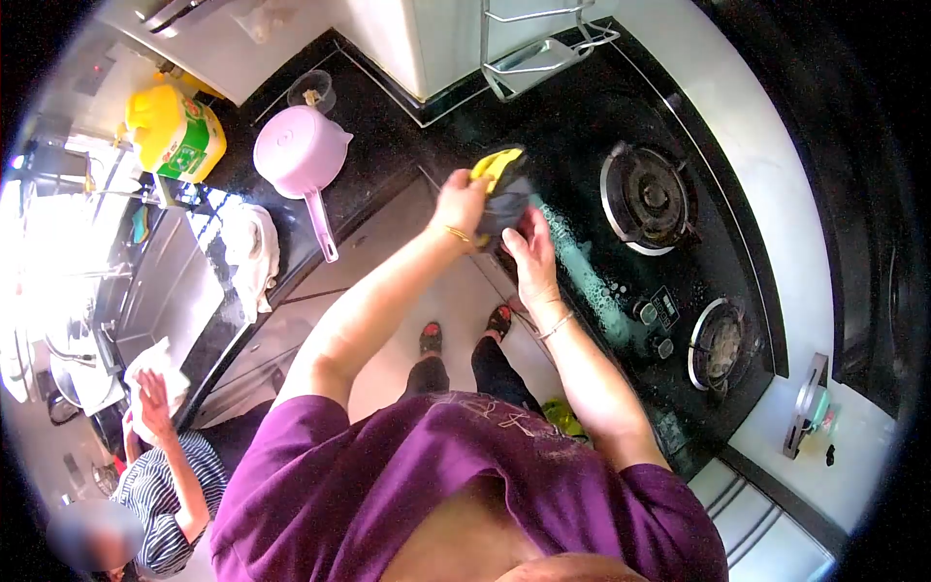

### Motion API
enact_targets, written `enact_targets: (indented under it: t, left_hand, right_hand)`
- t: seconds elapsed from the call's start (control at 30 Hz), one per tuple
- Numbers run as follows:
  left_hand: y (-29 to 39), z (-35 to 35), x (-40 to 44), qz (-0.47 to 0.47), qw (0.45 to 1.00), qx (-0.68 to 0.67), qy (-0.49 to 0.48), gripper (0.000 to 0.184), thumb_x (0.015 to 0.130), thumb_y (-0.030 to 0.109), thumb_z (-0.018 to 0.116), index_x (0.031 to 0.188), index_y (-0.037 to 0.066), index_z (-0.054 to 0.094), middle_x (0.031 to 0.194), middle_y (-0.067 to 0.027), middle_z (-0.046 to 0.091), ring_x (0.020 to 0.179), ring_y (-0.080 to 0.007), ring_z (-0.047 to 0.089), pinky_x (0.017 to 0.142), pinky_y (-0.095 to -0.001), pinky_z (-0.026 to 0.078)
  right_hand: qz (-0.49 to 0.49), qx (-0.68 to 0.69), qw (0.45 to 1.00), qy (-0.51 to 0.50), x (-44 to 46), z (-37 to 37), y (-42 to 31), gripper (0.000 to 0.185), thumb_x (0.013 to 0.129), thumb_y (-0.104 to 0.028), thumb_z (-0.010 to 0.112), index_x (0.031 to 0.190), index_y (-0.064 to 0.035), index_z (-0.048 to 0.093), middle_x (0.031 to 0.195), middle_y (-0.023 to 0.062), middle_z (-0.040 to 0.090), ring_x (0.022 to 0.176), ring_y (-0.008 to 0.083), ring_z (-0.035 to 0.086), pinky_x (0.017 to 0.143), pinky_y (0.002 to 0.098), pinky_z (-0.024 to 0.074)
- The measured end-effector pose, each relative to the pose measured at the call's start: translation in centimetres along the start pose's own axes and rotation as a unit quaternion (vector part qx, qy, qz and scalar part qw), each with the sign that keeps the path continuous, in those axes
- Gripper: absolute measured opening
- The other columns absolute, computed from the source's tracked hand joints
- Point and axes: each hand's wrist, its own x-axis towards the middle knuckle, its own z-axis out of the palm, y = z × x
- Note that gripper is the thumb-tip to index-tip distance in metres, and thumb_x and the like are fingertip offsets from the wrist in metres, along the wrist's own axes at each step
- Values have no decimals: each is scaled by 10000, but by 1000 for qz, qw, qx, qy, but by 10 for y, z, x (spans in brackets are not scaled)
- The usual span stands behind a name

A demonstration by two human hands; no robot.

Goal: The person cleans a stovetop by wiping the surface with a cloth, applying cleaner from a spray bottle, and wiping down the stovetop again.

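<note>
A dark grey and yellow cloth (506,194) is bunched between my two hands, above the near edge of the black gas hob. My left hand (460,208) is closed on its left side, with the yellow part by the fingers. On the lower right of the cloth, my right hand (532,250) pinches it between thumb and curled fingers, which are partly hidden. Pale, wet-looking streaks with bubbles (587,267) run across the black hob surface (572,126) to the right of my hands, towards the knobs (647,312).
Two burners (655,197) (718,347) are on the hob. A pink pan (299,150), a clear bowl (312,92) and a yellow jug (175,133) stand on the left counter. A wire rack (533,63) hangs at the back. A person in a striped top (170,490) is by the sink.
</note>
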Motion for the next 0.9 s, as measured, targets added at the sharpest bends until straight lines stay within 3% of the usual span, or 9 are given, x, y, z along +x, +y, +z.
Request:
enact_targets:
  t: [0.03,0.07,0.2,0.3,0.4,0.53,0.67,0.73,0.9]
  left_hand:
    - [-6,8,-2,19,998,36,-56,371,955,207,513,1270,10,517,1071,-100,643,933,-193,612,828,-335,503]
    - [-11,20,-6,-8,991,-64,-116,406,964,276,497,1287,30,521,1095,-84,632,1008,-184,579,851,-341,485]
    - [30,-4,-2,3,968,80,-239,533,962,469,486,1295,59,558,1208,-81,607,1096,-189,524,869,-364,466]
    - [23,-38,37,197,941,270,-52,546,901,461,565,1273,62,571,1235,-128,604,1155,-307,535,912,-416,457]
    - [-3,-67,78,334,762,513,210,511,870,382,588,1288,91,544,1303,-144,544,1278,-365,423,1009,-496,383]
    - [-15,-64,111,299,727,551,279,597,900,416,526,1367,57,434,1458,-157,375,1383,-393,252,1098,-581,201]
    - [-12,-52,122,239,731,551,324,622,901,432,514,1384,54,411,1470,-168,356,1395,-399,224,1105,-588,174]
    - [-12,-50,122,230,723,560,334,628,901,436,515,1387,51,407,1471,-166,355,1392,-400,229,1104,-590,173]
    - [-7,-50,120,209,729,573,310,681,902,472,501,1412,43,365,1487,-156,337,1400,-380,223,1103,-598,164]
  right_hand:
    - [-23,30,999,-22,3,6,-8,758,819,-186,735,1433,-52,311,1293,81,494,1172,172,460,1018,314,380]
    - [-67,-19,998,4,7,14,-21,702,825,-169,724,1405,-62,344,1223,70,539,1113,171,504,998,329,399]
    - [40,149,988,30,55,-20,-33,395,870,-101,615,1251,-51,525,1147,67,615,1019,203,608,911,339,482]
    - [59,206,977,-1,81,-27,-67,356,916,-131,532,1264,-58,518,1201,99,604,1091,241,601,946,394,499]
    - [88,224,970,20,127,-24,-86,360,970,-200,492,1294,-44,479,1228,123,608,1097,278,616,939,429,520]
    - [2,71,994,81,192,0,-97,291,970,-177,526,1228,-43,524,1139,98,641,979,243,661,840,400,560]
    - [-81,78,992,54,249,16,-94,499,903,-125,631,1325,4,396,1133,163,608,927,261,660,779,409,568]
    - [-65,123,981,131,271,26,-93,308,899,-79,617,1194,-27,547,1105,111,639,944,233,654,800,398,564]
    - [-185,114,957,193,334,30,-53,368,844,-32,659,1169,64,516,1083,146,625,936,258,634,833,391,535]
